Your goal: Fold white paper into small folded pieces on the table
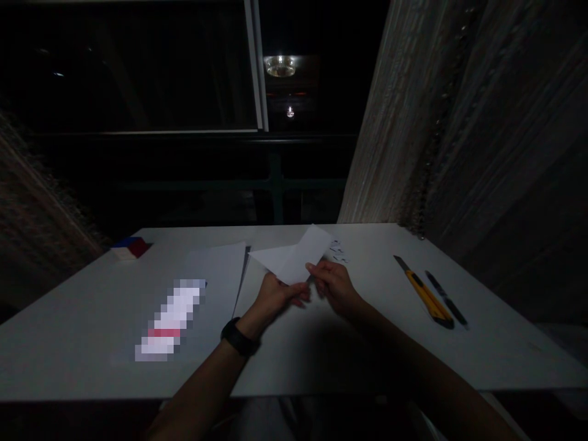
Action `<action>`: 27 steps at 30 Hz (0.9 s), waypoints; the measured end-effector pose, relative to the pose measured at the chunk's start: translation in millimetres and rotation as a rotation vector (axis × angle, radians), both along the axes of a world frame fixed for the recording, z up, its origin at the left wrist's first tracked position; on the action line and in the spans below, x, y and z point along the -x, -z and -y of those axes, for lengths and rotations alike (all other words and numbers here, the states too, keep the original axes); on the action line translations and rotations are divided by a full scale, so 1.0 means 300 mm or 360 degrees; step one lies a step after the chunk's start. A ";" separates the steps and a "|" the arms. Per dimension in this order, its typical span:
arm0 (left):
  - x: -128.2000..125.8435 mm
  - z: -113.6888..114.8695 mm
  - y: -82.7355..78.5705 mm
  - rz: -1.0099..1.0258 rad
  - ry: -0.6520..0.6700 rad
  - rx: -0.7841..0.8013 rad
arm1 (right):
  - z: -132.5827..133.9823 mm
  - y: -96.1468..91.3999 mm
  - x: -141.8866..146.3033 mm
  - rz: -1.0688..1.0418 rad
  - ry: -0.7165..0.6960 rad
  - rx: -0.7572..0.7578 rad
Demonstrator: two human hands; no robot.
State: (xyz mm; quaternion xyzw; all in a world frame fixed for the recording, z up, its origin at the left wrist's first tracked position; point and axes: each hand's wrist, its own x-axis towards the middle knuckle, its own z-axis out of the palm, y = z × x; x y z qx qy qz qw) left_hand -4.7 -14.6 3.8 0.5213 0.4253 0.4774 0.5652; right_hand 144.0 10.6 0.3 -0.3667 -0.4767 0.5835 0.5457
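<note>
A folded sheet of white paper [303, 254] is held up over the middle of the table, with one pointed flap reaching left and a squarer flap rising to the upper right. My left hand [278, 294], a dark band on its wrist, pinches the paper's lower edge. On the right side, my right hand [334, 283] grips the same paper between thumb and fingers. Parts of the fingers are hidden behind the paper. Small dark marks [339, 250] show just beyond my right hand; what they are is too dim to tell.
White sheets [218, 275] lie on the white table [68, 318], a blurred-out phone-shaped object [172, 315] over them. A colour puzzle cube [129, 247] sits at the back left. On the right are a yellow box cutter [425, 294] and a dark pen [446, 299]. Curtains [381, 122] hang beside the dark window.
</note>
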 end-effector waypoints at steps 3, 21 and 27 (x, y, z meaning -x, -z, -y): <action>0.002 0.005 -0.003 0.0029 0.0068 0.0056 | -0.003 -0.015 -0.016 -0.0010 0.0073 -0.0020; 0.005 -0.001 -0.009 0.0299 -0.0155 0.0132 | -0.011 -0.062 -0.053 -0.0047 0.0254 -0.0062; 0.000 0.000 -0.016 0.0250 -0.0148 0.0208 | -0.017 -0.058 -0.058 -0.0021 0.0321 -0.0056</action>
